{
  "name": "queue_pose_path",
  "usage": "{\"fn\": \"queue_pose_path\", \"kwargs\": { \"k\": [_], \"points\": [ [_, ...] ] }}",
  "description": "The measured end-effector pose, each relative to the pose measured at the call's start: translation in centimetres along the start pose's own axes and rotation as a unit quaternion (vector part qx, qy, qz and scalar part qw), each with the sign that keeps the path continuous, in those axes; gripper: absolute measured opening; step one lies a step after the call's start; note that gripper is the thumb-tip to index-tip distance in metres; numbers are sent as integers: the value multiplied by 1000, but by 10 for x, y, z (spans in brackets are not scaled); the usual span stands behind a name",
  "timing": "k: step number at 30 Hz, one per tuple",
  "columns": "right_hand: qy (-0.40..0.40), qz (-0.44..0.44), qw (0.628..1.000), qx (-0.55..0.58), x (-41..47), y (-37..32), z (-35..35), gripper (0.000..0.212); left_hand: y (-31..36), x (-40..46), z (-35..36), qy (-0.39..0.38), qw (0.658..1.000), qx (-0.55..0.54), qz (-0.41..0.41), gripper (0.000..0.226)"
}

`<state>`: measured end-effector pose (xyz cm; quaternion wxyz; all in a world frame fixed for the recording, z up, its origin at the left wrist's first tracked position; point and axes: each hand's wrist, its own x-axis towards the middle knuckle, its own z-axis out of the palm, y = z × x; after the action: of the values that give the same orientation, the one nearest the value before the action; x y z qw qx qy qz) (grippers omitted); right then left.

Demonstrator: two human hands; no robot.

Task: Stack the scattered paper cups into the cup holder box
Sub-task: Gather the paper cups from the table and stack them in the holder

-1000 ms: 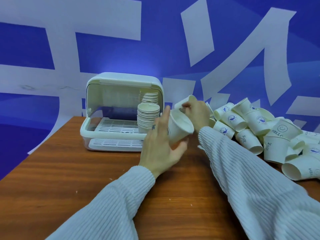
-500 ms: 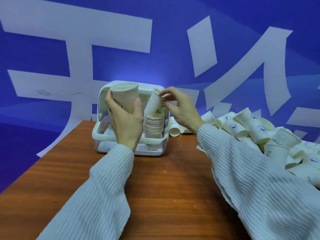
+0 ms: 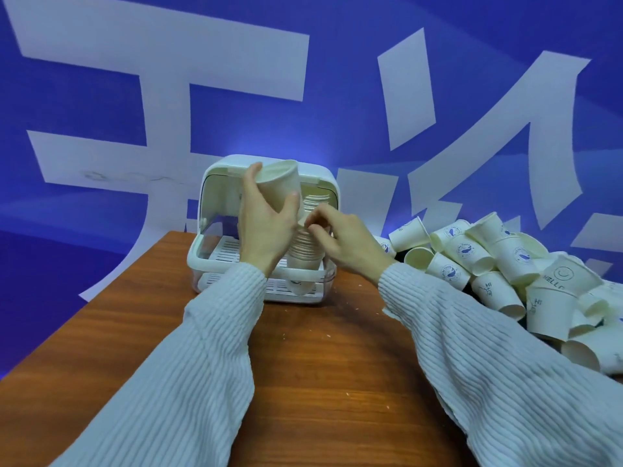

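While the brown wooden bench [image 3: 101, 348] fills the lower left, the white cup holder box [image 3: 215, 197] stands at its far edge against a blue wall with large white characters [image 3: 161, 96], its curved lid raised and its slatted tray showing at the front. The left hand [image 3: 266, 227] is lifted in front of the box's opening, its grip wrapped round a single paper cup [image 3: 281, 187], thumb on the near side and fingers behind, with the cup tilted and its open mouth up. Just right of that hand a stack of nested cups [image 3: 305, 244] stands upright inside the box, and a second stack shows behind it, partly hidden. The right hand [image 3: 344, 241] reaches to the top of the near stack, thumb and forefinger pinching the rim of the uppermost cup there. Both arms wear ribbed white sleeves [image 3: 488, 365]. Farther right, a heap of scattered paper cups [image 3: 505, 264] lies on the bench, most on their sides, several printed with blue marks and one reading HELLO.
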<state>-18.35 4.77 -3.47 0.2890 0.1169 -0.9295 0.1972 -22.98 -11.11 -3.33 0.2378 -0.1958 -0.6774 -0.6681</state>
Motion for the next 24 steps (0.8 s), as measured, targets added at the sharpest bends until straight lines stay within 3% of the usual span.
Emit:
{"fn": "queue_pose_path", "kwargs": {
  "k": [7,11,14,17,24],
  "points": [
    [91,-31,995,-7,-11,1,14,19,0,21,13,-118,992,41,23,62],
    [123,-1,992,9,-13,1,10,19,-3,21,13,-119,992,41,32,60],
    [157,-6,987,-26,-18,-1,8,17,-14,15,14,-176,979,98,12,61],
    [156,9,987,20,-25,1,5,16,-27,3,10,-221,962,158,-7,72],
    [166,80,981,59,-65,19,7,21,-31,-14,12,-210,956,207,-13,61]
  ]
}}
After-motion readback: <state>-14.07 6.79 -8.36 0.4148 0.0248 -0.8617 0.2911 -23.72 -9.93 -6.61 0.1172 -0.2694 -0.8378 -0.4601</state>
